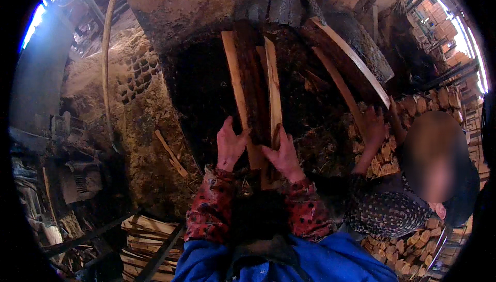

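In front of me lies a bundle of long split-wood pieces, pointing away toward the dark timbers of a wall. My left hand (pixel 231 146) is closed around the near end of the pale left strip (pixel 235 78). My right hand (pixel 285 158) grips the near end of the pale right strip (pixel 273 85), with its thumb on the inner side. Between them runs a dark, bark-brown slab (pixel 250 75). The fingers' undersides are hidden. At right, a co-worker's hand (pixel 376 127) is at the near end of another long wood piece (pixel 341 88).
A co-worker in a dotted sleeve (pixel 385 212) sits close on my right, before stacked split wood (pixel 400 253). Left of the dark pit edge are loose sticks (pixel 170 153) on the earth and a long curved pole (pixel 107 60). More split wood (pixel 150 246) lies near lower left.
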{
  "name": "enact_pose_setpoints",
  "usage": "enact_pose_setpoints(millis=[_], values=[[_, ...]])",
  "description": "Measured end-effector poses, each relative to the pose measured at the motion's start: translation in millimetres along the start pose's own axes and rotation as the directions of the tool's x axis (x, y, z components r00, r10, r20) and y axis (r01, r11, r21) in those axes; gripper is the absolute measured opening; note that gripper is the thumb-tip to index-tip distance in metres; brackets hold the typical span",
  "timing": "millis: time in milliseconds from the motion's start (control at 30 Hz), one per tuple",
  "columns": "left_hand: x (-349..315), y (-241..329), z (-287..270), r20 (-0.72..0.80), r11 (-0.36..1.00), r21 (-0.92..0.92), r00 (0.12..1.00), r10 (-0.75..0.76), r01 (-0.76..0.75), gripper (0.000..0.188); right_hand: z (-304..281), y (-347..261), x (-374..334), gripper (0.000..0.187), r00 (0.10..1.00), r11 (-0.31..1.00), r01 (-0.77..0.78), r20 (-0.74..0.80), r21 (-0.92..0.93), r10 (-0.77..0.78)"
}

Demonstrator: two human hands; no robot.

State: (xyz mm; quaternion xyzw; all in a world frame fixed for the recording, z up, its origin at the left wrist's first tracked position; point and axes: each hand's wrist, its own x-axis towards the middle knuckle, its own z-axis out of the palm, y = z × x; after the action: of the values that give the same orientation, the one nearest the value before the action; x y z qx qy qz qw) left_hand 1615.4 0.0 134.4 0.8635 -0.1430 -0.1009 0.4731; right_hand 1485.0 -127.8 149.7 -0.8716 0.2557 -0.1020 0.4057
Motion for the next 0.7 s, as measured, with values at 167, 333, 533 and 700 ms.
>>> enact_pose_setpoints(millis=[167, 333, 533, 700], values=[[-25.5, 10.2, -26.6, 0.051, 1.0, 0.022, 0.999, 0.001, -0.002, 0.07, 1.7, 2.6, -29.2, 0.086, 0.989, 0.959, -0.053, 0.151, 0.28, 0.011], [-60.9, 43.6, -62.5, 0.24, 0.904, -0.274, 0.934, -0.266, 0.328, 0.078, 6.7, 37.5, -76.2, 0.084, 0.951, 0.888, -0.193, 0.303, 0.417, 0.065], [-35.2, 6.8, -49.9, 0.299, 0.841, -0.45, 0.939, -0.173, 0.299, 0.071, -16.4, 27.0, -69.3, 0.085, 0.879, 0.748, -0.328, 0.476, 0.577, 0.018], [-25.5, 43.7, -49.3, 0.421, 0.909, -0.28, 0.891, -0.172, 0.308, 0.072, -19.2, 36.9, -67.8, 0.08, 0.858, 0.72, -0.411, 0.505, 0.559, 0.098]])
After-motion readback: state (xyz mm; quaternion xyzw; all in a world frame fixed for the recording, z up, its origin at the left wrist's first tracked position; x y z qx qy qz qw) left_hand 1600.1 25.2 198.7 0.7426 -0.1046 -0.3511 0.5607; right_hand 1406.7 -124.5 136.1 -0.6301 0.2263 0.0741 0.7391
